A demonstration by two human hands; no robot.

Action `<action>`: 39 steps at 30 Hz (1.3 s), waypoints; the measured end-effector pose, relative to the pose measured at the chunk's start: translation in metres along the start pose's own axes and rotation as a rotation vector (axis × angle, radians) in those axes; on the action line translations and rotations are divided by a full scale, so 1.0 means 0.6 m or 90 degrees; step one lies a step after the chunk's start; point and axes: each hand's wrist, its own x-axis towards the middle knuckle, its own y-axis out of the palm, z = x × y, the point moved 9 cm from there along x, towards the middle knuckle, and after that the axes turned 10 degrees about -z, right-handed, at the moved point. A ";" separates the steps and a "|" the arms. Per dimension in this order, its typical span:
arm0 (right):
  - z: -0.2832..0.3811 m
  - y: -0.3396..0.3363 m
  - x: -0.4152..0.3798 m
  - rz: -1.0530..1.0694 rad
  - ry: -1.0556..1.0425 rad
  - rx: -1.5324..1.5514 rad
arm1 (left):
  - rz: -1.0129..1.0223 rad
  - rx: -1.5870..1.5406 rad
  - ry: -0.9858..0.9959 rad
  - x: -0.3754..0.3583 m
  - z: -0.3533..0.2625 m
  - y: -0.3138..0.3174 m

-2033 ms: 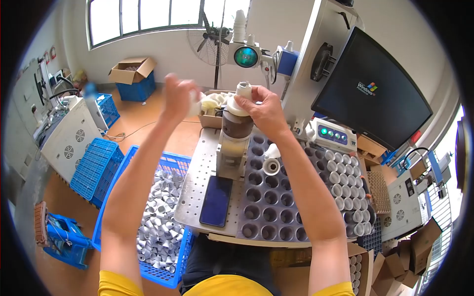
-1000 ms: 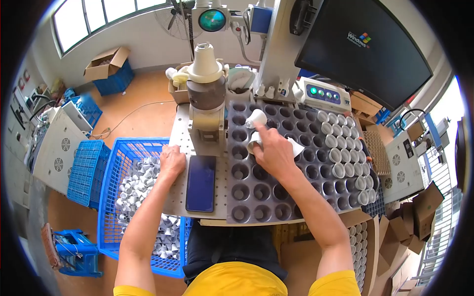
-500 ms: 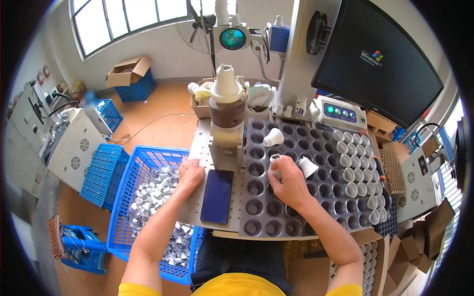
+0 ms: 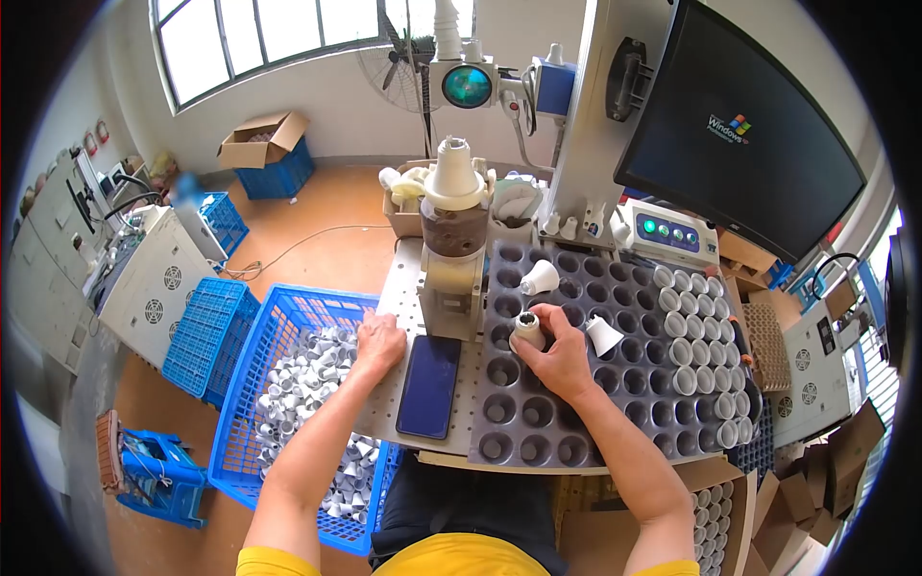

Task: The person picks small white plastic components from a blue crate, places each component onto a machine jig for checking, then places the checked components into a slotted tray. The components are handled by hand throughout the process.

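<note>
My right hand (image 4: 557, 350) pinches a white bulb housing (image 4: 527, 329) upright over the left side of the dark tray (image 4: 492, 437), between thumb and fingers. Whether its base touches the tray is hidden. Another cone-shaped bulb housing (image 4: 540, 277) lies on its side farther back on the tray. A third housing (image 4: 604, 336) lies tilted just right of my fingers. My left hand (image 4: 381, 343) rests with curled fingers on the perforated metal plate (image 4: 386, 408), by the blue basket's edge. What those fingers hold, if anything, is hidden. One large housing (image 4: 454, 173) stands on the fixture (image 4: 451, 298) under the lens.
A blue basket (image 4: 240, 413) full of white housings stands at left. The phone (image 4: 428, 386) lies beside the tray. White cups (image 4: 684, 353) fill the tray's right side. The monitor (image 4: 744, 134) and control box (image 4: 670, 230) stand behind, and a carton of cups (image 4: 711, 518) sits below.
My right hand has shifted slightly left with the bulb housing, whose top shows more clearly now. The left hand stays at the plate's edge. The whole view has shifted slightly.
</note>
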 end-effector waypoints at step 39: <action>0.005 0.000 -0.002 0.039 0.018 0.001 | -0.020 -0.108 -0.108 0.009 0.051 0.018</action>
